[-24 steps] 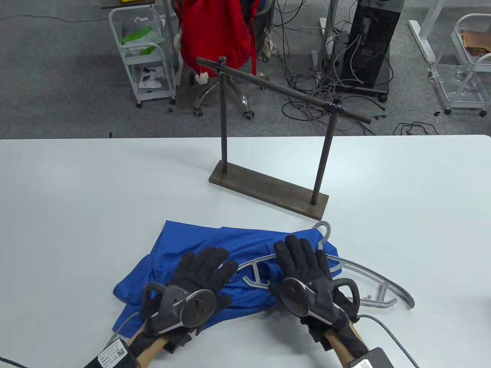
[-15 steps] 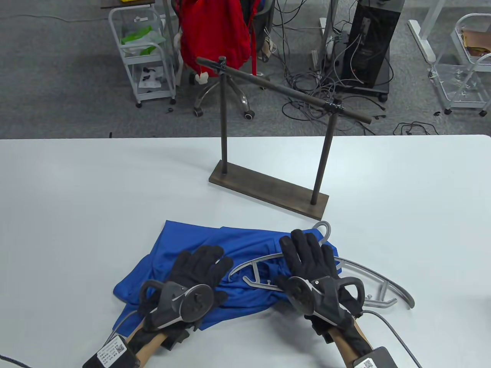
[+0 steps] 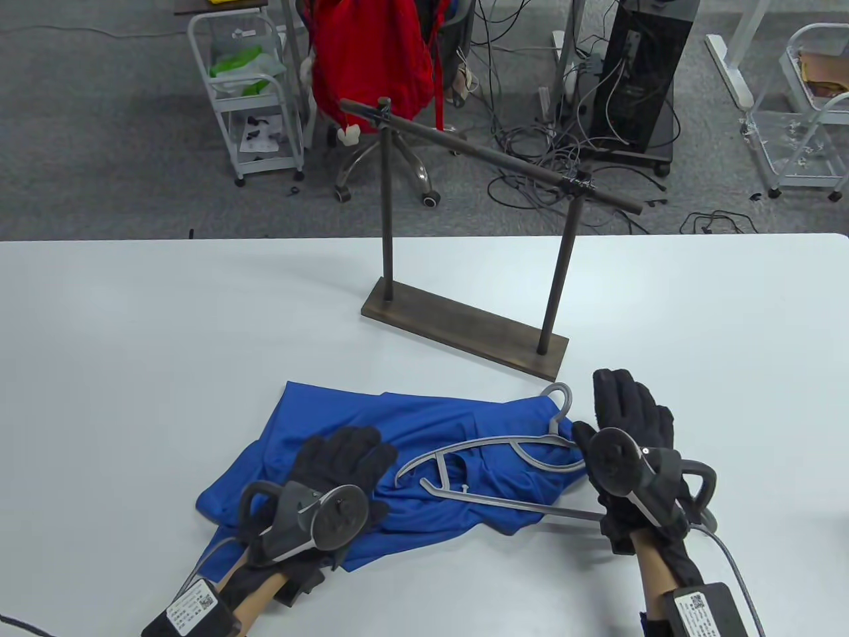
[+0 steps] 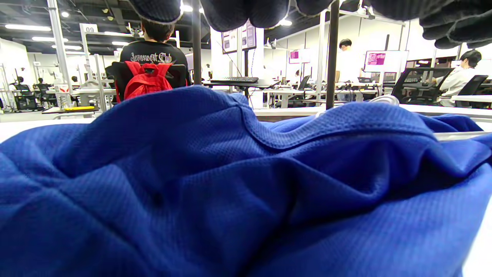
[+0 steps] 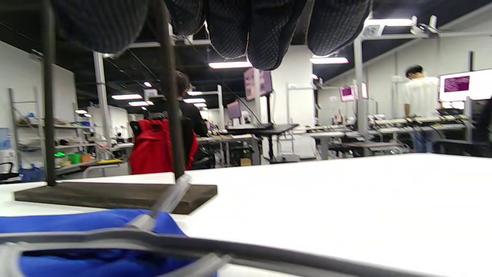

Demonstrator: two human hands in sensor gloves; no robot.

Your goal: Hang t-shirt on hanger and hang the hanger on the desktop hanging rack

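Shirt [image 3: 371, 464]: blue, crumpled on worktop [image 3: 132, 345], my L hand [image 3: 341, 458] flat on it, fingers straight. Hanger [image 3: 491, 464]: lies across shirt; R hand [image 3: 630, 424] over its end, fingers straight. Rack [image 3: 464, 325]: behind, bare.

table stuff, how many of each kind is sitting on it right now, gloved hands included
blue t-shirt: 1
grey hanger: 1
desktop hanging rack: 1
gloved hands: 2, the left hand resting on the t-shirt, the right hand at the hanger's right end
total: 5
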